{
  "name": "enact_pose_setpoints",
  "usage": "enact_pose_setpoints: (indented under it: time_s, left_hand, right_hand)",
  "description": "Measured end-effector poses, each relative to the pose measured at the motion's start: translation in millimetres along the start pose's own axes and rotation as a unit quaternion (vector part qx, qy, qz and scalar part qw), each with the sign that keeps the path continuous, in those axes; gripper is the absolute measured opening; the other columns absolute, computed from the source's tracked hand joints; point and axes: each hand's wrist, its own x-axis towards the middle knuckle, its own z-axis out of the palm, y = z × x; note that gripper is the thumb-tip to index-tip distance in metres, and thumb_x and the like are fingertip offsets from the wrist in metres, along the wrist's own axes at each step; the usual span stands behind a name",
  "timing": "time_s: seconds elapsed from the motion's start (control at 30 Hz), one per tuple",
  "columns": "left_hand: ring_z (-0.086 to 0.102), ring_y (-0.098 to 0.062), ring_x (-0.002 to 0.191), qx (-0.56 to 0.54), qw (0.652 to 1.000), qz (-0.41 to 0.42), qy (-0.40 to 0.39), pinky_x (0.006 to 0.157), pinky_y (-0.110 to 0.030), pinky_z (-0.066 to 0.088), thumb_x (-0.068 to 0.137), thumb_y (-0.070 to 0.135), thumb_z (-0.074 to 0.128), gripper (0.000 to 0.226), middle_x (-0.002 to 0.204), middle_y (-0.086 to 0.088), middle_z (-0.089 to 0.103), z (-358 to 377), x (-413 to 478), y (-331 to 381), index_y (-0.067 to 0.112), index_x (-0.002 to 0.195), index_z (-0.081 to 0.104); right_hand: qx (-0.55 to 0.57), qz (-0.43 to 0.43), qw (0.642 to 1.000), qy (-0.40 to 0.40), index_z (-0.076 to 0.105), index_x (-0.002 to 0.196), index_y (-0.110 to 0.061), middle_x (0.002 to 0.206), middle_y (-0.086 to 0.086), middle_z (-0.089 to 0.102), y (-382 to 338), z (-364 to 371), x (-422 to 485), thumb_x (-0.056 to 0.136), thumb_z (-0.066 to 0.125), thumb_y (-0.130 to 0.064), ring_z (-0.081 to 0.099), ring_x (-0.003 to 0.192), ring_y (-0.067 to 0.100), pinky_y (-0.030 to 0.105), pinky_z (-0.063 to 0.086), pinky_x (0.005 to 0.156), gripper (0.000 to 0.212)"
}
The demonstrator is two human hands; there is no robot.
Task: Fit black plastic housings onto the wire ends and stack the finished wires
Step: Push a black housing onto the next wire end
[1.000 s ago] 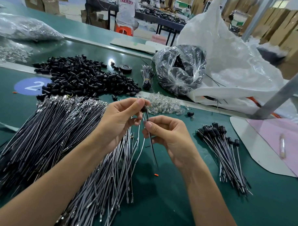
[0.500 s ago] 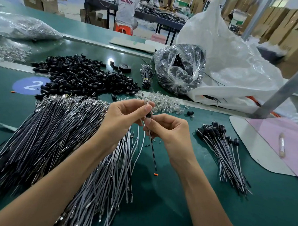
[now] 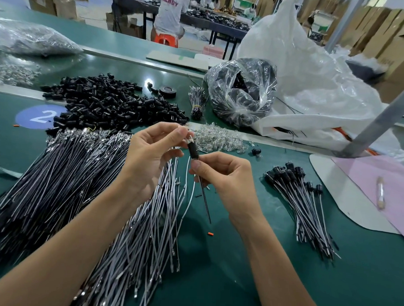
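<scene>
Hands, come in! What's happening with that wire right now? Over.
Left hand pinches top of wire. Right hand pinches it below black housing. Nothing in the way.

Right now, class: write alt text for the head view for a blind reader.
Two hands fit a black housing onto a wire over a green table, the left hand pinching its top, the right hand the wire below. Finished wires lie alongside.

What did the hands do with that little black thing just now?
The black housing came out from under the left hand and now sits on the wire just above the right hand. Both hands still pinch that wire. The piles of loose wires and finished wires stayed put.
</scene>
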Motion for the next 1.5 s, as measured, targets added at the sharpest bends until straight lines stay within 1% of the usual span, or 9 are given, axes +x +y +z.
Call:
enact_pose_setpoints:
  time_s: [0.13,0.4,0.57,0.67,0.9,1.07,1.17,1.27,1.5]
  left_hand:
    - [0.069,-0.01,0.074,-0.003,1.0,0.002,-0.021,0.067,-0.019,0.055,0.061,0.03,0.08,0.013,0.083,-0.003,0.075,-2.6,0.8,0.2,0.021,0.069,0.075]
    - [0.07,-0.015,0.075,-0.054,0.995,-0.016,-0.082,0.066,-0.022,0.056,0.065,0.028,0.081,0.013,0.088,-0.005,0.074,-3.9,0.1,0.3,0.019,0.071,0.073]
    - [0.072,-0.018,0.076,-0.012,0.997,-0.003,-0.077,0.064,-0.023,0.056,0.07,0.022,0.073,0.006,0.087,-0.008,0.075,0.2,-1.5,0.2,0.018,0.069,0.07]
    - [0.072,-0.02,0.077,0.021,0.997,0.02,-0.076,0.064,-0.023,0.057,0.071,0.02,0.073,0.006,0.089,-0.012,0.075,2.2,-3.5,0.4,0.016,0.07,0.069]
    - [0.072,-0.019,0.08,-0.002,0.996,0.021,-0.081,0.065,-0.026,0.058,0.066,0.022,0.075,0.007,0.087,-0.01,0.075,4.8,-4.8,0.6,0.018,0.067,0.068]
    - [0.071,-0.021,0.081,0.024,0.996,0.035,-0.073,0.066,-0.026,0.058,0.069,0.017,0.074,0.023,0.086,-0.01,0.075,3.8,-3.8,-0.6,0.006,0.087,0.065]
    - [0.071,-0.02,0.08,0.04,0.995,0.044,-0.074,0.067,-0.025,0.057,0.072,0.015,0.073,0.023,0.087,-0.01,0.075,3.4,-3.4,-1.3,0.005,0.093,0.073]
    - [0.072,-0.021,0.079,0.05,0.994,0.057,-0.076,0.065,-0.022,0.057,0.074,0.014,0.073,0.012,0.089,-0.011,0.076,3.4,-3.2,-1.6,0.008,0.084,0.078]
    - [0.073,-0.021,0.08,0.062,0.995,0.057,-0.057,0.063,-0.022,0.057,0.073,0.014,0.073,0.013,0.09,-0.011,0.076,4.6,-2.9,-3.0,0.008,0.084,0.078]
  right_hand:
    - [0.009,-0.003,1.0,0.005,0.076,0.084,-0.005,0.075,0.011,0.074,-0.7,1.0,-1.0,0.078,0.078,-0.008,0.065,0.063,0.014,0.023,0.054,0.064,0.007]
    - [0.019,-0.016,0.999,0.024,0.076,0.079,-0.01,0.072,0.011,0.072,-1.5,0.2,-1.3,0.078,0.077,-0.005,0.063,0.062,0.016,0.021,0.05,0.06,0.005]
    - [0.021,-0.013,0.999,0.031,0.075,0.079,-0.006,0.074,0.016,0.072,-0.5,-0.6,-1.4,0.079,0.076,-0.002,0.063,0.063,0.017,0.021,0.051,0.061,0.004]
    - [0.024,-0.012,0.999,0.033,0.074,0.081,-0.002,0.072,0.012,0.071,-0.8,-0.5,-1.6,0.079,0.075,0.0,0.062,0.061,0.015,0.019,0.049,0.059,0.003]
    - [0.029,-0.017,0.999,0.032,0.073,0.079,-0.005,0.073,0.015,0.07,-2.9,-0.7,-1.8,0.081,0.073,0.0,0.06,0.061,0.015,0.018,0.048,0.058,0.006]
    - [0.019,-0.029,0.999,0.032,0.073,0.079,-0.003,0.075,0.023,0.069,-1.6,-1.3,-1.8,0.081,0.073,0.002,0.06,0.06,0.015,0.017,0.047,0.058,0.006]
    - [0.01,-0.037,0.999,0.037,0.073,0.077,-0.006,0.07,0.014,0.069,0.6,-1.5,-1.0,0.081,0.073,0.003,0.058,0.059,0.013,0.017,0.047,0.058,0.01]
    - [-0.008,-0.048,0.998,0.046,0.073,0.077,-0.006,0.069,0.016,0.069,2.3,-2.3,-0.2,0.082,0.073,0.002,0.058,0.06,0.011,0.018,0.047,0.06,0.01]
    - [-0.026,-0.065,0.996,0.061,0.074,0.075,-0.016,0.068,0.005,0.069,5.7,-1.6,1.0,0.081,0.074,0.0,0.058,0.06,0.009,0.02,0.047,0.061,0.017]
